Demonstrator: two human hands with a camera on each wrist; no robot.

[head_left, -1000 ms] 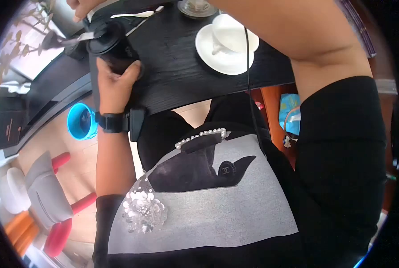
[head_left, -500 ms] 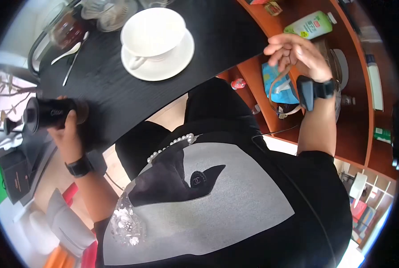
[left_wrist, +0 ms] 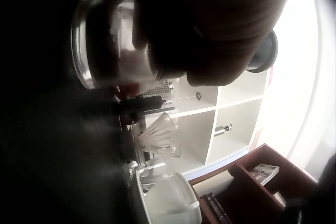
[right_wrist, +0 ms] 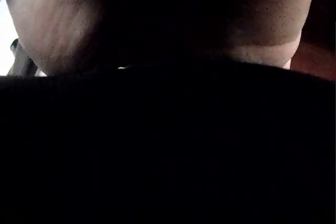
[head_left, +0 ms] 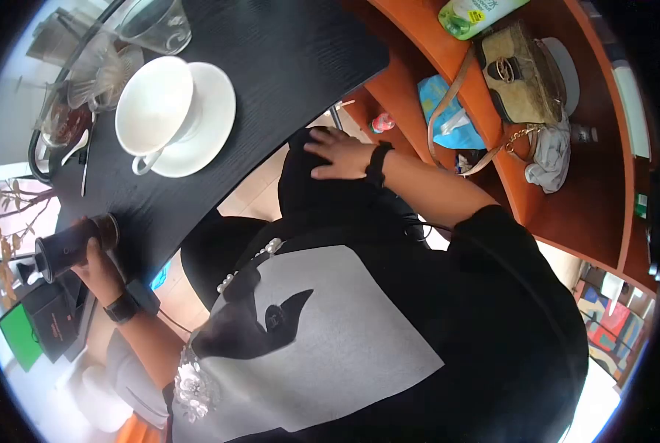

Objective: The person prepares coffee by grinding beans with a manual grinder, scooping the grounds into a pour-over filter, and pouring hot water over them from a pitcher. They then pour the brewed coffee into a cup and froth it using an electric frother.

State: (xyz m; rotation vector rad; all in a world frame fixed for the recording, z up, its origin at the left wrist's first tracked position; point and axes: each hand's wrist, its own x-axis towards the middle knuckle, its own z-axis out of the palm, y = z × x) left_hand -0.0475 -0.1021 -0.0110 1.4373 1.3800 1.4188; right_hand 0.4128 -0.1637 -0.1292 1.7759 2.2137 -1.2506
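Observation:
My left hand (head_left: pixel 100 273) grips a black hand coffee grinder (head_left: pixel 75 247) near the table's left edge. The grinder leans over, its lid and crank end toward the left. In the left wrist view the grinder's clear, metal-rimmed base (left_wrist: pixel 105 40) shows beside the dark, shadowed hand (left_wrist: pixel 226 29). My right hand (head_left: pixel 341 156) rests palm down on my thigh with fingers spread, holding nothing. The right wrist view is mostly dark, with only skin of that hand (right_wrist: pixel 58 19) at the top.
On the black table (head_left: pixel 278 96) stand a white cup (head_left: pixel 153 103) and its saucer (head_left: pixel 215 125). Beyond are a glass pitcher (head_left: pixel 156 29), a ribbed glass dripper (head_left: pixel 97 70) and a white spoon (head_left: pixel 75 148). An orange-brown shelf (head_left: pixel 485 170) at right holds a handbag (head_left: pixel 518 81).
My right hand has come from above the grinder, past the shelf, down onto my thigh. The left hand keeps its grip while the grinder has tipped sideways. The head view has turned.

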